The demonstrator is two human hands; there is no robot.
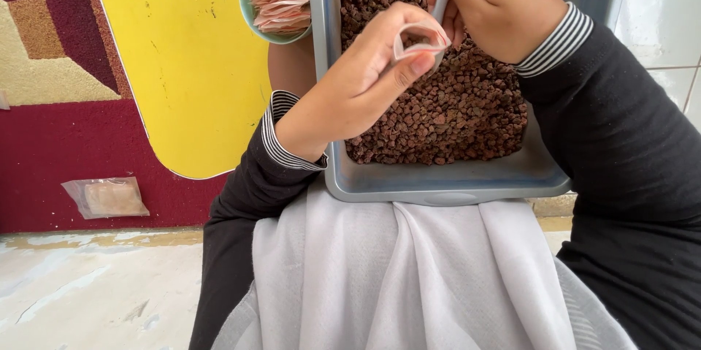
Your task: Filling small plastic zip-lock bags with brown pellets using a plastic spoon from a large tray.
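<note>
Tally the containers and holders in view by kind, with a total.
Grey tray of brown granules: 1
Teal bowl of pink wrappers: 1
Small clear pouch held open in the left hand: 1
Clear bag on the floor: 1
Total: 4

Over a grey tray (438, 185) of brown granules (453, 116), the left hand (358, 83) pinches an open sachet (420, 37).

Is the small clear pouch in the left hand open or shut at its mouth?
Open. The left hand pinches the small pouch so its mouth gapes in a loop, over the grey tray of brown granules.
</note>
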